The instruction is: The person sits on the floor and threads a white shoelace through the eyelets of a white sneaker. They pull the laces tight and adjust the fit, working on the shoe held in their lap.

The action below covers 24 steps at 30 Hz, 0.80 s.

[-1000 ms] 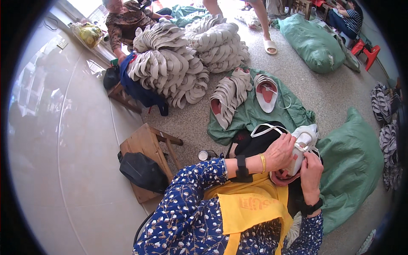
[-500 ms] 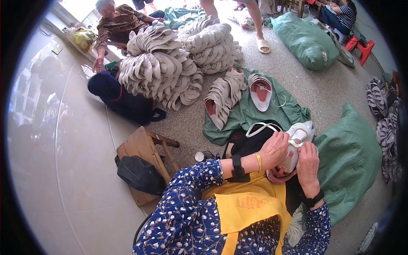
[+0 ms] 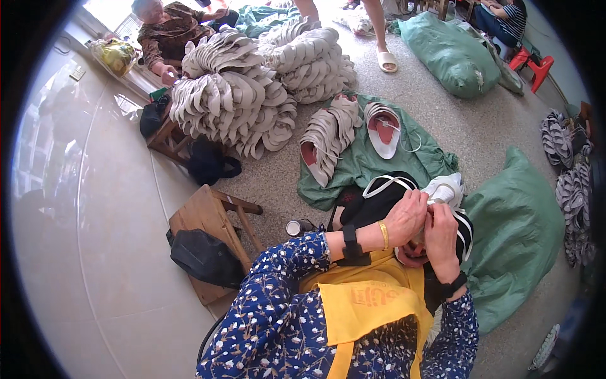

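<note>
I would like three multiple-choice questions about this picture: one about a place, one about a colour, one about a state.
1. Where does the black bag lie?
A. on the wooden stool
B. on the green sack
C. on the pile of soles

2. What colour is the apron?
A. red
B. yellow
C. white

3. How are the left hand and right hand?
A. apart and empty
B. close together on the white shoe piece
C. flat on the floor

Answers: 1 A, the bag rests on the stool's top. 2 B, the apron is plainly yellow. 3 B, both hands meet at the white piece.

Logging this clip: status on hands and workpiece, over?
Left hand and right hand both pinched on white shoe upper at lap. White strap loops over black fabric. Nothing blocking.
</note>
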{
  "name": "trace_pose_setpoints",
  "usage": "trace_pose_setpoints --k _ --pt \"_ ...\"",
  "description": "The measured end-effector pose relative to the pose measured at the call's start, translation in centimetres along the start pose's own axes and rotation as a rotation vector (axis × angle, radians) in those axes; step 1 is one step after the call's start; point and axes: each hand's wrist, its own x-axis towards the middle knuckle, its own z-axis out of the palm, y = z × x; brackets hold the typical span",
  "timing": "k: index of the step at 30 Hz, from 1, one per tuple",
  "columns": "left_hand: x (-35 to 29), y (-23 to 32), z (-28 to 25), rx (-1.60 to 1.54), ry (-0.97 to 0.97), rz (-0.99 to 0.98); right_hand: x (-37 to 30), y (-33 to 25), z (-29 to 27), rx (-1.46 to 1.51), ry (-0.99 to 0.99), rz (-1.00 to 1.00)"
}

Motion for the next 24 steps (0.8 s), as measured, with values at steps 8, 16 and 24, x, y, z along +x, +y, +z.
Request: trace_pose_setpoints --k 8,16,24 --pt "-0.1 0.0 0.2 -0.306 0.082 -0.103 0.5 -0.2 0.2 -0.006 0.008 0.049" --pt "0.1 -0.3 1.5 -0.535 0.246 -0.183 0.5 -0.2 0.3 -0.016 0.032 0.014" --pt "0.2 0.1 0.2 -0.517 0.264 -0.165 0.6 -0.3 -1.1 -0.010 0.055 -0.062"
